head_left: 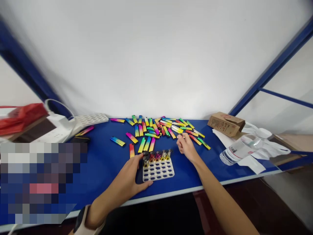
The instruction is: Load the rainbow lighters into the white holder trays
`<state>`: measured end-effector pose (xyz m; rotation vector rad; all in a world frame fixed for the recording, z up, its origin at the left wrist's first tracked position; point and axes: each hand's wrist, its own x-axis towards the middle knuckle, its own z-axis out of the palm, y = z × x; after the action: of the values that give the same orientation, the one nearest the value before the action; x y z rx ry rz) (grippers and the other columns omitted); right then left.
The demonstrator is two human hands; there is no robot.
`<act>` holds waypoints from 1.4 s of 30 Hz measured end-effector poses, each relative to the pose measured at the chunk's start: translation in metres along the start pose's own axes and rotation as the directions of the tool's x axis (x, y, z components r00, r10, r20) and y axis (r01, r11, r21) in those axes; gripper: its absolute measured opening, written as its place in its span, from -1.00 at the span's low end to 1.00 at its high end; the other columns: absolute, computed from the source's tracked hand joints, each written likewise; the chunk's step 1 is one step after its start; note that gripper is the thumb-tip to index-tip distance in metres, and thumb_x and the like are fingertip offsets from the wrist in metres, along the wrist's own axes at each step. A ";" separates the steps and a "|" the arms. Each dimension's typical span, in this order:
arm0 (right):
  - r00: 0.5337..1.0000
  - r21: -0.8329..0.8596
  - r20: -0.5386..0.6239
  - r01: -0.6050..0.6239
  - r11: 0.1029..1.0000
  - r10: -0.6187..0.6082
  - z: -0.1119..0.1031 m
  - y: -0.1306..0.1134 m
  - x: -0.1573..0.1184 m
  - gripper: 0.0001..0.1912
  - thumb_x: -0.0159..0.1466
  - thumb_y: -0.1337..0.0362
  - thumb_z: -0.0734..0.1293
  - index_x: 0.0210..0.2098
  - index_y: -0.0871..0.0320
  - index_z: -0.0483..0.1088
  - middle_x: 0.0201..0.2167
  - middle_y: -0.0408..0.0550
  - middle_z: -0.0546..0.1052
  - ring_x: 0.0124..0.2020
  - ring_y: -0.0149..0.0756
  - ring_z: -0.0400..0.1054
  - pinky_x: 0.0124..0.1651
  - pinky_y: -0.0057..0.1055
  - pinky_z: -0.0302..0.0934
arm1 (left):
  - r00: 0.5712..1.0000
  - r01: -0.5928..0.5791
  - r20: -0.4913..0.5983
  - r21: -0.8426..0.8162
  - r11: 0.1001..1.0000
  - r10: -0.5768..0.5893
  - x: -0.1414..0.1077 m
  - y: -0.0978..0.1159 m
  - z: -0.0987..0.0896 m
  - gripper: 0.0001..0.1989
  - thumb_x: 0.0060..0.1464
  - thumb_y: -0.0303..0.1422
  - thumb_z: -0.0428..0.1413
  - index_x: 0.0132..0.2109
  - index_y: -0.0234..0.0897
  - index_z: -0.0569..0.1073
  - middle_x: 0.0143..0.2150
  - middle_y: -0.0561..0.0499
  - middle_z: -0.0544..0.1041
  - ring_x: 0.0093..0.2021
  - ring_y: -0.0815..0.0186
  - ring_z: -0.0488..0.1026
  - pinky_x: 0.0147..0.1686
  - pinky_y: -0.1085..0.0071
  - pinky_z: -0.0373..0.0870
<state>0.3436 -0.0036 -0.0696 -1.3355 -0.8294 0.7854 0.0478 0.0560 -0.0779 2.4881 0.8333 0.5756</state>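
A white tray with rows of oval holes lies near the table's front edge. Several lighters stand upright in its back row, and one more is in the row before it at the left. My left hand rests against the tray's left side, thumb and fingers spread around its edge. Behind the tray and to its right, my right hand is closed, its fingertips pinched at the end of a shiny lighter. Many loose lighters in rainbow colours lie scattered over the back of the table.
At the right are a brown cardboard box, a clear plastic bottle on its side and white plastic bags. Another white holed tray, a power strip and a red bag are at the left. A wall stands behind the blue table.
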 end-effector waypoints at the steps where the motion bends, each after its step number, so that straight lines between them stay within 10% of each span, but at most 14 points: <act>1: 0.999 -0.029 0.012 0.030 0.999 -0.029 -0.002 -0.003 -0.006 -0.57 0.22 -0.16 0.36 -0.28 0.04 0.21 -0.55 -0.32 0.30 -0.67 -0.49 0.04 -0.63 -0.53 -0.08 | 1.000 0.012 0.010 -0.010 1.000 -0.012 0.001 0.003 -0.003 -0.17 0.02 -0.04 0.30 0.33 -0.25 0.20 0.18 -0.24 0.47 0.13 0.00 0.50 0.10 0.10 0.52; 8: 0.876 -0.410 0.086 0.465 0.785 -0.474 -0.003 -0.029 -0.071 -0.79 0.28 0.08 0.42 -0.23 0.09 0.48 -0.32 -0.09 0.45 -0.34 -0.29 0.30 -0.24 -0.33 0.25 | 0.998 0.066 0.020 -0.047 0.997 -0.065 0.004 0.018 -0.012 -0.10 -0.05 0.03 0.33 0.32 -0.29 0.24 0.05 -0.17 0.50 -0.05 0.10 0.53 0.02 0.20 0.50; 20: 0.853 -0.351 0.323 0.509 0.786 -0.409 0.063 -0.031 -0.073 -0.75 0.29 0.20 0.43 -0.06 0.10 0.55 -0.33 -0.10 0.62 -0.33 -0.24 0.55 -0.19 -0.35 0.43 | 0.998 0.058 0.023 -0.097 0.994 -0.056 0.004 0.012 -0.009 -0.05 -0.08 0.00 0.36 0.34 -0.26 0.17 -0.01 -0.09 0.47 -0.07 0.14 0.49 0.00 0.22 0.44; 32: 0.710 -0.592 0.543 0.703 0.395 -0.449 0.053 -0.041 -0.065 -0.71 0.41 0.28 0.32 0.09 0.15 0.54 -0.07 0.05 0.66 -0.11 -0.17 0.56 0.02 -0.33 0.35 | 1.000 0.013 -0.011 -0.116 0.993 -0.014 0.004 0.012 -0.008 -0.04 -0.09 -0.02 0.37 0.36 -0.22 0.15 0.02 -0.10 0.49 -0.06 0.15 0.49 0.01 0.21 0.46; 38: 0.769 -0.809 0.546 0.587 0.027 -0.333 0.060 -0.052 -0.086 -0.57 0.50 0.19 0.18 0.29 0.09 0.38 -0.20 0.09 0.65 -0.23 -0.16 0.55 -0.21 -0.39 0.31 | 0.997 -0.066 -0.042 -0.069 0.995 0.063 -0.011 0.001 -0.016 -0.13 -0.04 -0.12 0.35 0.35 -0.16 0.21 0.05 -0.08 0.53 -0.03 0.17 0.51 0.02 0.21 0.50; 42: 0.785 -0.833 0.514 0.553 0.018 -0.345 0.058 -0.047 -0.102 -0.47 0.49 0.18 0.14 0.42 0.10 0.19 -0.16 0.09 0.65 -0.25 -0.14 0.56 -0.27 -0.37 0.32 | 0.987 -0.116 -0.107 0.067 0.991 0.123 -0.015 -0.008 -0.032 -0.44 0.13 -0.32 0.16 0.28 -0.19 0.33 0.22 -0.13 0.46 0.09 0.15 0.49 0.14 0.16 0.46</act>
<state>0.2436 -0.0665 -0.0261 -1.9068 -2.0253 -0.3896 0.0167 0.0610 -0.0599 2.5947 0.7556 0.7471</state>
